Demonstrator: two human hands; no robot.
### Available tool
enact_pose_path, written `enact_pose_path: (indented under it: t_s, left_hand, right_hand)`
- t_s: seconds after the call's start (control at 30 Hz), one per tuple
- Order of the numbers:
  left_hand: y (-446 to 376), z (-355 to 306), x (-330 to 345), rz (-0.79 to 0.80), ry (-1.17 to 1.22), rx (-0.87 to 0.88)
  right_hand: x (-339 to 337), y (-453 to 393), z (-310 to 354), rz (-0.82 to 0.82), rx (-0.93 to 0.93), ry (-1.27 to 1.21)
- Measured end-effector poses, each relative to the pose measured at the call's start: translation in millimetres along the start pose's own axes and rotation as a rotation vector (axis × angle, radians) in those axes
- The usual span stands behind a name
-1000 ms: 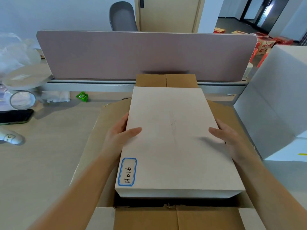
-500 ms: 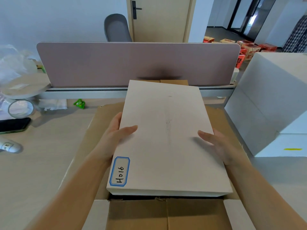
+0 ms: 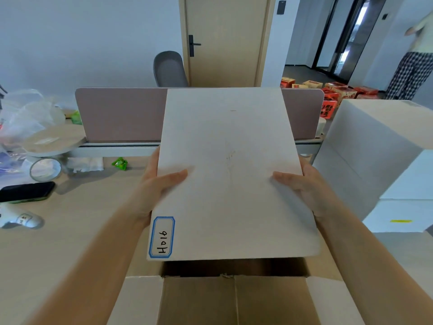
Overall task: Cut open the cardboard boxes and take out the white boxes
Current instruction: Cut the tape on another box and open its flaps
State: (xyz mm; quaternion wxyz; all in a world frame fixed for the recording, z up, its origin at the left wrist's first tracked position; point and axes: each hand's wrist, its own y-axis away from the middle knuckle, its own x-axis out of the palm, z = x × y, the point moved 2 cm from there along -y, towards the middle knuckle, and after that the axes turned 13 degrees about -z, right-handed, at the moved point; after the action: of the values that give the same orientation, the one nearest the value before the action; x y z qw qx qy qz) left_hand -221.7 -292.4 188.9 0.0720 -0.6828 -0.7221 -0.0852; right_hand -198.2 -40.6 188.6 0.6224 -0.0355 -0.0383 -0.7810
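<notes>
- We have a single head-worn view, looking forward and slightly down across the desk (image 3: 58,242).
- It sits close: the white box (image 3: 229,174) fills the centre, the open cardboard box (image 3: 234,299) lies nearest.
- Far off, the door (image 3: 225,41) faces us.
- No second view shares anything.

Your two arms come in from the bottom, and both are bare. There are no sleeves on them as far as you can see. Your left hand (image 3: 155,184) has no glove, and no ring or watch shows on it. Your right hand (image 3: 304,186) is bare too, with no ring or band showing. Each thumb is in plain view. Your other fingers are hidden, so nothing can be told about them.
</notes>
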Motion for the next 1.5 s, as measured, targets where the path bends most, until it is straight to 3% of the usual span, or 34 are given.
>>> enact_pose_path:
  t_s: [0.37, 0.5, 0.67, 0.9, 1.03, 1.33, 1.5]
  left_hand:
    - [39, -48, 45, 0.125, -0.026, 0.055]
    - [61, -53, 80, 0.247, -0.058, 0.085]
    - [97, -46, 140, 0.362, -0.081, 0.118]
    - [179, 1, 235, 0.512, -0.094, 0.064]
    - [218, 39, 279, 0.488, -0.128, 0.001]
    - [237, 124, 347, 0.48, -0.074, -0.236]
    - [223, 171, 370, 0.45, -0.071, -0.338]
  right_hand:
    - [-29, 39, 69, -0.008, -0.166, 0.036]
    - [-65, 71, 81, -0.006, -0.214, 0.027]
    - [-136, 121, 90, -0.143, -0.242, 0.018]
    - [-253, 203, 86, -0.202, -0.193, 0.025]
    - [-315, 235, 74, -0.245, -0.134, 0.06]
    - [-403, 233, 23, -0.381, 0.046, 0.105]
    - [-428, 212, -9, -0.369, 0.166, 0.078]
